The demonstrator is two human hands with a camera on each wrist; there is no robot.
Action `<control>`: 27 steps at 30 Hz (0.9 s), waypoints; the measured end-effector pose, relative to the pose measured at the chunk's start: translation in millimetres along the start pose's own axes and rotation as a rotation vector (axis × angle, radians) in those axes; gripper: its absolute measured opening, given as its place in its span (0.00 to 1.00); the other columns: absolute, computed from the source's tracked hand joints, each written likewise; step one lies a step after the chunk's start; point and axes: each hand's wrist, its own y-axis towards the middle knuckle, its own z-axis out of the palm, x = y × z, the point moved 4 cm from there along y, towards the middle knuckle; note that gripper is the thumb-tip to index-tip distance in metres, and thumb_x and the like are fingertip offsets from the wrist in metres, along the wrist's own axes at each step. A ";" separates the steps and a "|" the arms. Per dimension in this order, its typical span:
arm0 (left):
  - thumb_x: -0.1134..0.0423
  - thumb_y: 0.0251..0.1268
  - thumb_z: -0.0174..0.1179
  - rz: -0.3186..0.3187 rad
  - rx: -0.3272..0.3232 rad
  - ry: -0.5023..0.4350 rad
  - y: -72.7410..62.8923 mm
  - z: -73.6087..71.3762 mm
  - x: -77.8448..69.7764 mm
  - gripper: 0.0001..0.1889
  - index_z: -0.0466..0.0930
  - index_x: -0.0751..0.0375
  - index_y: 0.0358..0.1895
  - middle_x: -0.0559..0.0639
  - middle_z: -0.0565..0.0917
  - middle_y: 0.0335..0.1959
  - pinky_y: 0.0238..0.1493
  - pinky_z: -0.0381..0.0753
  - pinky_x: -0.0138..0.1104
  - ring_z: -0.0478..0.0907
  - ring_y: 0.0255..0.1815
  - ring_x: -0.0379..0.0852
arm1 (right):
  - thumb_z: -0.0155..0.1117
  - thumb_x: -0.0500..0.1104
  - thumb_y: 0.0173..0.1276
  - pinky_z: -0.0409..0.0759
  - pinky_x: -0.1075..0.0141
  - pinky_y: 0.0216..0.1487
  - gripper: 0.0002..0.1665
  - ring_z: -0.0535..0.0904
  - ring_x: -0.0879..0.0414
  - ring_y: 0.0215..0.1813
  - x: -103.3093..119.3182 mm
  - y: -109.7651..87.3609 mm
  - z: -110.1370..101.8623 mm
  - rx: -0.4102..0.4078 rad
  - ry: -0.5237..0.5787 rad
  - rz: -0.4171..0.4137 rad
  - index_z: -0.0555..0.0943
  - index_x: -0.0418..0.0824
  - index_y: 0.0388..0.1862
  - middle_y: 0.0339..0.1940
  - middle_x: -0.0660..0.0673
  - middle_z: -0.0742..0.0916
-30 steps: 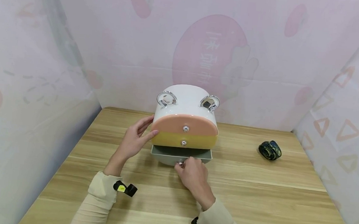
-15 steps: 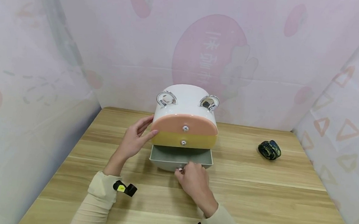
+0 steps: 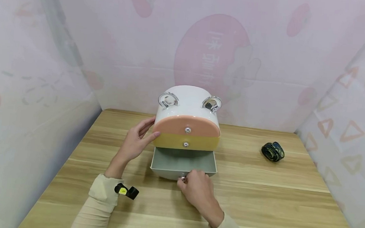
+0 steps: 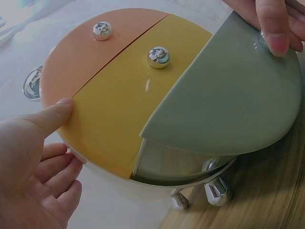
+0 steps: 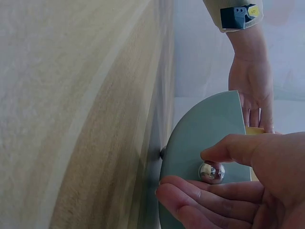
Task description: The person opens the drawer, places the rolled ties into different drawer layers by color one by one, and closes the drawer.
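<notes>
A small white drawer box (image 3: 188,100) with two silver ears stands at the middle of the table. Its orange top drawer (image 3: 175,125) and yellow middle drawer (image 3: 167,140) are closed. The grey-green bottom drawer (image 3: 165,173) is pulled well out, and its visible inside is bare. My right hand (image 3: 199,188) pinches the round silver knob (image 5: 211,172) of that drawer between thumb and fingers. My left hand (image 3: 135,140) rests against the box's left side, fingers extended along the wall, thumb (image 4: 59,109) on the front at the orange and yellow seam.
A rolled-up dark patterned strap (image 3: 273,151) lies on the wooden table (image 3: 278,204) to the right. Pale printed cloth walls (image 3: 136,46) enclose the table at the back and sides. Short silver feet (image 4: 218,191) hold the box up.
My right hand has drawn the bottom drawer farther out toward me, showing more of its inside. My left hand has stayed against the box.
</notes>
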 end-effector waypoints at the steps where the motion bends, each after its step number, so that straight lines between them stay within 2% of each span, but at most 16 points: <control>1: 0.57 0.76 0.66 -0.001 0.001 0.003 -0.1 -0.2 0.6 0.32 0.69 0.54 0.79 0.53 0.72 0.80 0.83 0.64 0.52 0.65 0.83 0.51 | 0.71 0.48 0.64 0.53 0.71 0.11 0.36 0.55 0.65 0.13 0.3 -1.0 0.0 0.013 0.004 0.005 0.57 0.54 0.06 0.08 0.61 0.58; 6: 0.55 0.76 0.66 -0.010 0.006 0.009 0.3 0.3 2.6 0.32 0.69 0.53 0.79 0.53 0.71 0.80 0.83 0.64 0.54 0.65 0.84 0.51 | 0.70 0.49 0.65 0.56 0.70 0.12 0.36 0.57 0.64 0.14 1.5 -5.1 -1.6 0.051 -0.001 0.020 0.58 0.53 0.06 0.08 0.60 0.60; 9: 0.54 0.76 0.66 -0.012 0.007 0.011 0.4 0.5 3.7 0.32 0.69 0.53 0.79 0.52 0.71 0.80 0.83 0.64 0.52 0.65 0.84 0.51 | 0.70 0.49 0.66 0.56 0.70 0.11 0.36 0.59 0.63 0.14 1.9 -7.3 -2.6 0.059 -0.012 0.024 0.59 0.53 0.05 0.09 0.60 0.60; 14: 0.54 0.76 0.67 -0.013 0.003 0.012 0.3 -0.1 3.7 0.32 0.69 0.52 0.79 0.52 0.72 0.80 0.83 0.65 0.50 0.65 0.83 0.50 | 0.71 0.50 0.65 0.58 0.69 0.11 0.35 0.60 0.63 0.15 3.5 -11.5 -3.1 0.054 -0.032 0.019 0.58 0.54 0.06 0.10 0.60 0.61; 21: 0.56 0.76 0.67 -0.008 0.004 0.004 0.4 -0.2 3.8 0.32 0.69 0.54 0.79 0.53 0.72 0.80 0.83 0.64 0.53 0.65 0.83 0.51 | 0.70 0.49 0.65 0.58 0.69 0.11 0.35 0.61 0.63 0.15 4.1 -16.8 -2.9 0.055 -0.033 0.012 0.59 0.53 0.06 0.10 0.58 0.64; 27: 0.56 0.76 0.67 -0.006 -0.001 0.002 1.1 -0.2 2.1 0.32 0.69 0.54 0.79 0.53 0.72 0.80 0.83 0.65 0.50 0.66 0.83 0.50 | 0.71 0.51 0.66 0.60 0.68 0.10 0.35 0.63 0.61 0.15 3.6 -18.5 -2.7 0.060 -0.027 0.009 0.61 0.54 0.06 0.10 0.57 0.66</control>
